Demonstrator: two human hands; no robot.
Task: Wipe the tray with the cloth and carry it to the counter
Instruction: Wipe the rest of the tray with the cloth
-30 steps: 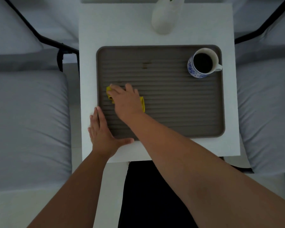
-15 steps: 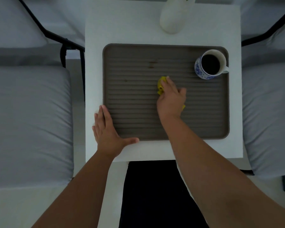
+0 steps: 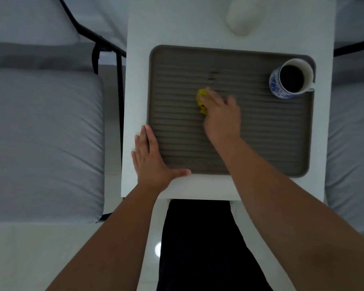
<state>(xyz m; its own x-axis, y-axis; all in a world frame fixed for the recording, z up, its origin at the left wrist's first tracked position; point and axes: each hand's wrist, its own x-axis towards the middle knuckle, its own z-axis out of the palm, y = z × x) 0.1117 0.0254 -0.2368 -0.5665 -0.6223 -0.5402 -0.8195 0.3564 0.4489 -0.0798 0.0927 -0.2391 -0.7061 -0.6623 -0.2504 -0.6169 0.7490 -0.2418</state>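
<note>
A grey-brown ribbed tray (image 3: 281,143) lies on a small white table (image 3: 176,24). My right hand (image 3: 221,114) presses a yellow cloth (image 3: 202,101) onto the middle of the tray; most of the cloth is hidden under the palm. A small brown stain (image 3: 213,75) sits on the ribs just beyond the cloth. My left hand (image 3: 150,158) lies flat with fingers together on the tray's near left corner, thumb along its front edge. A blue-and-white mug (image 3: 290,79) of dark liquid stands in the tray's far right corner.
A white vase (image 3: 243,16) stands on the table beyond the tray. Grey cushioned seats (image 3: 42,143) with black metal frames (image 3: 119,85) flank the table on both sides. My dark trousers (image 3: 197,248) show below the table's near edge.
My right hand swept the cloth from the tray's left side to its middle, then slightly back left and farther up toward the stain. My left hand kept its place on the corner.
</note>
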